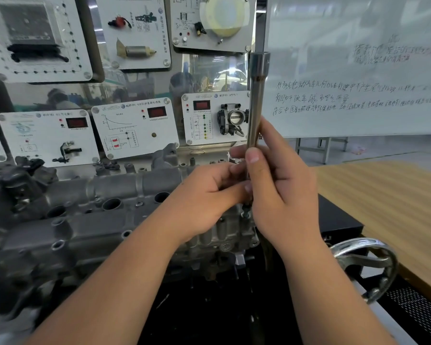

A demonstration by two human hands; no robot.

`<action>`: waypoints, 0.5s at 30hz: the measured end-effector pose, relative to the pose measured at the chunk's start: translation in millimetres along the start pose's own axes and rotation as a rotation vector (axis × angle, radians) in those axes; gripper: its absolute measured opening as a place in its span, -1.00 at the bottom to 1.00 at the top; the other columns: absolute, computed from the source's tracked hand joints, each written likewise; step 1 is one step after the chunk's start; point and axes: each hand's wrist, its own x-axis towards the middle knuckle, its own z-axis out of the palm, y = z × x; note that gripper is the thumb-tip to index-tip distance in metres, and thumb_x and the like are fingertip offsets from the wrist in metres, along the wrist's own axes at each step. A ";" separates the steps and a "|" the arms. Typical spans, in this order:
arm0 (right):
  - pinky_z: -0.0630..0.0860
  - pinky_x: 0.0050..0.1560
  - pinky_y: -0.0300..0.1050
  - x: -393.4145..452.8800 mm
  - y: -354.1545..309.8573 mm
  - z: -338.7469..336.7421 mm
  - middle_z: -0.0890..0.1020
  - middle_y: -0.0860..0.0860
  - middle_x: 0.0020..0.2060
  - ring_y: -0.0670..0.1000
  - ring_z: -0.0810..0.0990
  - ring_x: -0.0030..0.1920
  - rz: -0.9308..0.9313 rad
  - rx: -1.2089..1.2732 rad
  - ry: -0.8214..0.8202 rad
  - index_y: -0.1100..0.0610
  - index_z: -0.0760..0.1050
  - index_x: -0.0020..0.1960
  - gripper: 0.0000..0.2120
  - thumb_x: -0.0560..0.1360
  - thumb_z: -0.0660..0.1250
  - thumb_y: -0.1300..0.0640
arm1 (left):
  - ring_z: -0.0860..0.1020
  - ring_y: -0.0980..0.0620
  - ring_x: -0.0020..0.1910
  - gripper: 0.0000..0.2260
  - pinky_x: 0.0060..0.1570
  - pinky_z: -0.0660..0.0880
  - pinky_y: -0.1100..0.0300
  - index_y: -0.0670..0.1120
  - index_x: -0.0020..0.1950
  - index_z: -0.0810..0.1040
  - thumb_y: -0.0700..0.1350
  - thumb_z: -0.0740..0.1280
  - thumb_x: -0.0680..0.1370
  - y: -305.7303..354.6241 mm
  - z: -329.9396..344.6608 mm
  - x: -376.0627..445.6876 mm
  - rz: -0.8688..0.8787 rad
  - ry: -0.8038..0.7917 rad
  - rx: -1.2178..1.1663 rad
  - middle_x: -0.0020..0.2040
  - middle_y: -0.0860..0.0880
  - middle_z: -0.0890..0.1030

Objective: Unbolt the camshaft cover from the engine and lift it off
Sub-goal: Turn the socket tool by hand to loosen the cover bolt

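While both hands [246, 190] grip the upright socket tool [256, 100], their fingers [253, 155] hide its lower end.

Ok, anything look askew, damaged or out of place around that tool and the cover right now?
Nothing stands out. The long socket extension stands roughly upright over the near end of the camshaft cover, gripped by the right hand, with the left hand pinching its lower end. No spill or visible damage; the tool's tip is hidden.

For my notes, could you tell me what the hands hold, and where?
Both grip the socket extension at its lower shaft: right hand, left hand.
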 end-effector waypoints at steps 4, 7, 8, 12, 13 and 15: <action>0.61 0.03 -0.16 1.0 0.2 -0.7 0.69 -0.16 0.02 -0.09 0.69 0.02 0.025 0.053 -0.006 -0.12 0.30 0.53 -0.51 0.61 0.26 -0.02 | 0.71 -0.08 0.02 -0.70 0.17 0.59 -0.22 0.01 0.04 0.67 0.17 0.40 0.45 -0.5 3.6 2.2 0.017 0.080 0.052 -0.04 -0.02 0.75; 0.64 0.09 0.01 0.6 0.0 0.0 0.70 -0.10 0.03 -0.03 0.69 0.03 0.062 0.074 0.018 0.00 0.41 0.50 -0.51 0.58 0.35 0.01 | 0.69 -0.17 0.01 -0.62 0.11 0.60 -0.26 -0.02 0.08 0.64 0.19 0.39 0.40 0.9 5.9 4.3 0.032 0.099 0.104 -0.04 -0.07 0.73; 0.64 0.07 0.07 0.3 0.2 0.4 0.70 -0.10 0.02 -0.03 0.69 0.02 0.064 0.066 0.038 -0.01 0.46 0.46 -0.55 0.58 0.36 0.05 | 0.69 -0.16 -0.02 -0.60 0.09 0.61 -0.24 -0.04 0.09 0.63 0.18 0.39 0.39 0.8 6.3 4.9 0.035 0.104 0.105 -0.06 -0.07 0.72; 0.63 0.03 0.01 -0.9 0.4 0.3 0.71 -0.04 0.00 -0.07 0.68 0.00 0.045 -0.010 0.029 0.11 0.52 0.41 -0.63 0.62 0.28 0.10 | 0.66 -0.18 -0.10 -0.68 0.01 0.62 -0.20 0.02 -0.04 0.61 0.20 0.40 0.36 -0.4 6.5 4.4 0.033 0.124 0.114 -0.14 -0.08 0.69; 0.63 0.01 -0.04 -1.1 0.3 0.0 0.71 -0.05 0.00 -0.08 0.68 -0.01 0.033 -0.029 0.016 0.14 0.51 0.42 -0.62 0.63 0.25 0.10 | 0.67 -0.19 -0.04 -0.69 0.06 0.61 -0.22 0.04 -0.04 0.62 0.21 0.40 0.38 -0.4 5.7 3.5 0.020 0.118 0.083 -0.10 -0.09 0.71; 0.61 -0.04 -0.14 -1.4 -0.6 -0.5 0.71 -0.09 -0.01 -0.11 0.68 -0.02 0.016 -0.038 -0.001 0.16 0.47 0.44 -0.61 0.65 0.21 0.10 | 0.68 -0.19 0.05 -0.70 0.18 0.58 -0.25 0.04 0.00 0.65 0.22 0.39 0.43 0.6 3.4 1.2 -0.020 0.084 0.006 -0.02 -0.09 0.73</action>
